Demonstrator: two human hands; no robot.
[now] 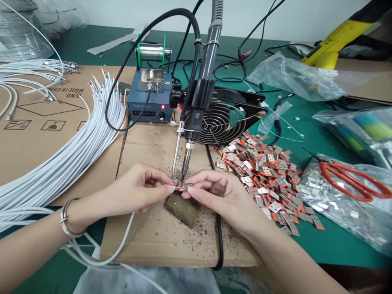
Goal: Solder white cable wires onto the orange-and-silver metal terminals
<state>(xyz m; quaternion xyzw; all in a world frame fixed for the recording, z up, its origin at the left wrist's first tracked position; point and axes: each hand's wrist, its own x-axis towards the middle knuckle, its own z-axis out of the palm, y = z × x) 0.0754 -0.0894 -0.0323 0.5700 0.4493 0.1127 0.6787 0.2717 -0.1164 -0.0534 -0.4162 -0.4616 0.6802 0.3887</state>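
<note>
My left hand (139, 188) pinches the end of a white cable (126, 234), which droops below the wrist. Between thumb and finger, my right hand (222, 194) grips a small metal connector piece (184, 188) with an orange part. The cable end and the piece meet under the tip of a stand-held soldering iron (194, 121); whether the tip touches them is too small to tell. Beside the tip comes down a thin bent solder feed tube (177, 153). Just below my fingertips lies a brownish sponge block (183, 209) on the cardboard (153, 249).
A heap of orange-and-metal pieces (266, 175) lies right, before a black fan (225, 122). Red-handled snips (352, 179) rest on a plastic bag (333, 204). White cables (76, 151) spread left. Behind stand a blue solder feeder (150, 106) and solder spool (151, 52).
</note>
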